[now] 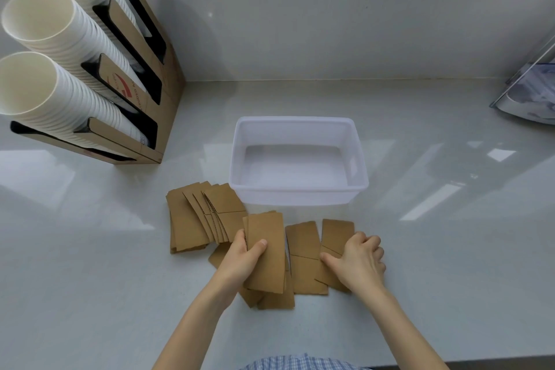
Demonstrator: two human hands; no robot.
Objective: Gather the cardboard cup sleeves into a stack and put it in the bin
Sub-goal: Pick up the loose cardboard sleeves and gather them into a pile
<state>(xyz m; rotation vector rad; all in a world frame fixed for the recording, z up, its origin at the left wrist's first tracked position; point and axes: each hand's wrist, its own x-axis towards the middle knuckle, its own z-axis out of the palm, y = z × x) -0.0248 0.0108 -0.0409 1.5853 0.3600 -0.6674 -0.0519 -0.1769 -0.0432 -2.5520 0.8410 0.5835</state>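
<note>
Cardboard sleeves point(265, 252) in left hand point(240, 261), bin point(297, 192) just beyond

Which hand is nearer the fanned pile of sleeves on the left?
Left. The left hand holds a small stack of sleeves right beside the fanned pile. The right hand rests on loose sleeves farther right, beyond the held stack.

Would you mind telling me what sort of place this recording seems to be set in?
Probably a café or office drinks station: tall stacks of white paper cups lean in a cardboard dispenser rack on a pale counter, and brown cardboard cup sleeves lie beside an empty plastic bin.
</note>
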